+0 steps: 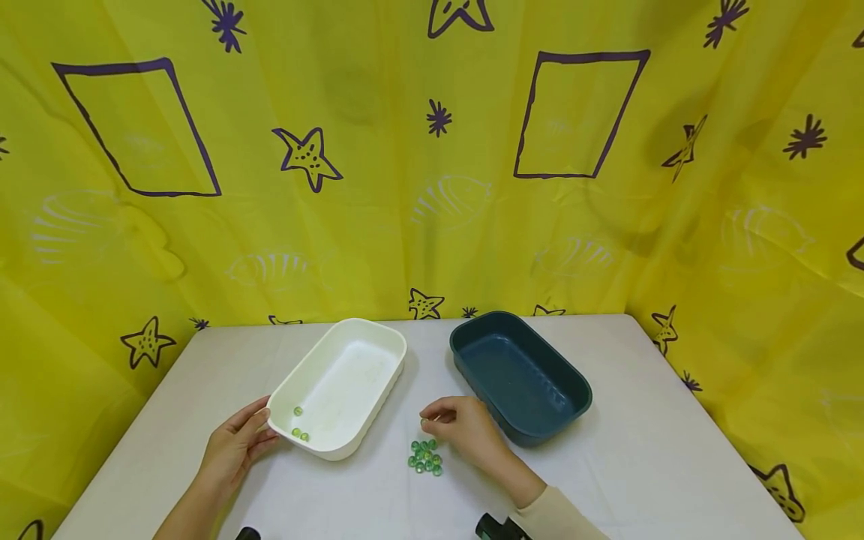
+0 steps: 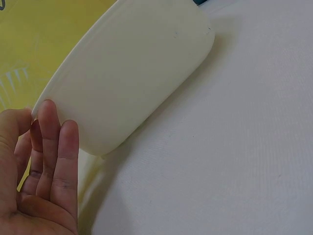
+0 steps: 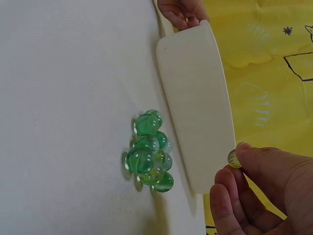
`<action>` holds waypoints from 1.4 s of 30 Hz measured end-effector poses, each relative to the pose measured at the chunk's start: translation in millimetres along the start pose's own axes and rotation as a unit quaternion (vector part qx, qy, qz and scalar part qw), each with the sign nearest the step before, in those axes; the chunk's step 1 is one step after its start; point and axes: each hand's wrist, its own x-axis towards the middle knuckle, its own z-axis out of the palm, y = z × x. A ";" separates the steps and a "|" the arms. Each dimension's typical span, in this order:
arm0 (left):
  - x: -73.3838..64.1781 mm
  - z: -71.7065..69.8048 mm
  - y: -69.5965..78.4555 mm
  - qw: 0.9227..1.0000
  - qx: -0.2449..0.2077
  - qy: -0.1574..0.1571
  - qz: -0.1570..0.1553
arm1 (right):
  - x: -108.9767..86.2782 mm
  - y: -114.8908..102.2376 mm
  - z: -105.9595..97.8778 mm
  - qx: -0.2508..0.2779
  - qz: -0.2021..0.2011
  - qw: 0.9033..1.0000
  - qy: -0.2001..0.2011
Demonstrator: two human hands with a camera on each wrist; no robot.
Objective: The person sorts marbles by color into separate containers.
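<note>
Right hand [image 1: 469,430], yellow-streaked marble [image 3: 233,159] in its pinch, green marbles [image 3: 140,160] nearby

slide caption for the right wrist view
Right hand pinching a yellowish marble, with green marbles and a white tray nearby.

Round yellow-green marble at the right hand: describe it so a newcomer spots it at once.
On the white cloth, find the dark teal, oblong basin; beside it is the bare right hand. It pinches the see-through marble, the only one held, apart from the mostly green marbles clustered on the cloth.
</note>
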 end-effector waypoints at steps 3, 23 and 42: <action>0.3 -0.4 -0.5 1.000 -0.001 0.002 -0.001 | 3.4 -4.3 2.2 0.003 -0.005 1.000 0.001; -0.1 0.6 -0.6 1.000 -0.001 0.003 0.003 | 16.8 -25.2 8.6 0.013 -0.035 0.999 -0.017; -0.9 0.2 -2.3 1.000 -0.001 -0.010 0.021 | 20.5 -41.6 14.3 0.018 -0.033 0.999 -0.031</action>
